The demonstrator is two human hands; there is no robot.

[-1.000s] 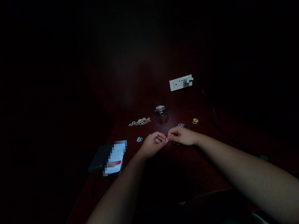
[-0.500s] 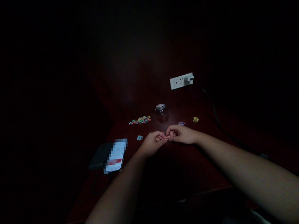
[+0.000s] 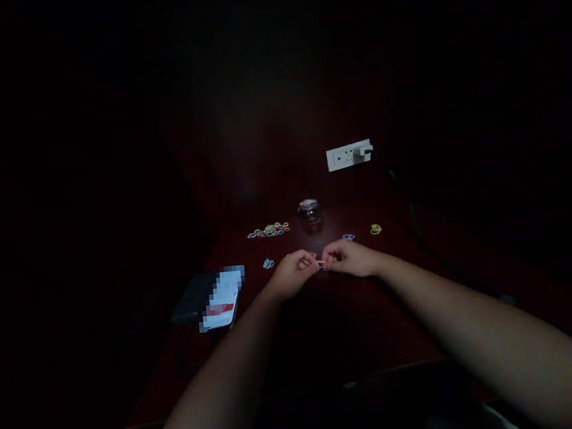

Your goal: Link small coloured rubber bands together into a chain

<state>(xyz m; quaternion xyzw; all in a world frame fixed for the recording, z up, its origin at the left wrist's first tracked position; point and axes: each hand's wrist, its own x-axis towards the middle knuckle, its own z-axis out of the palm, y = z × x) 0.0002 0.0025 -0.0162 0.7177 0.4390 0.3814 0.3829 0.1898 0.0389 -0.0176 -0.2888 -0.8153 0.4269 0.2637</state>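
Observation:
Between my fingertips is a small orange elastic band (image 3: 321,262), drawn out straight. My left hand (image 3: 295,272) pinches one end of it and my right hand (image 3: 350,258) pinches the other. Just behind the hands, partly hidden, lies a bit of orange-red band (image 3: 313,255). Light blue bands (image 3: 268,264) rest left of my left hand. Purple bands (image 3: 349,237) lie just beyond my right hand, and yellow bands (image 3: 376,229) sit farther right. A mixed pile of colourful bands (image 3: 272,230) is spread at the back left.
A lidded clear jar (image 3: 309,212) stands near the back of the dark red table (image 3: 347,336). At the left, a lit phone (image 3: 223,300) lies against a dark box-like object (image 3: 193,298). A wall socket (image 3: 349,155) holds a plug, with a dark cable (image 3: 413,220) running down to the right.
My hands have moved slightly apart, and the orange band between them now shows stretched. The other things lie as before; the view has shifted a little.

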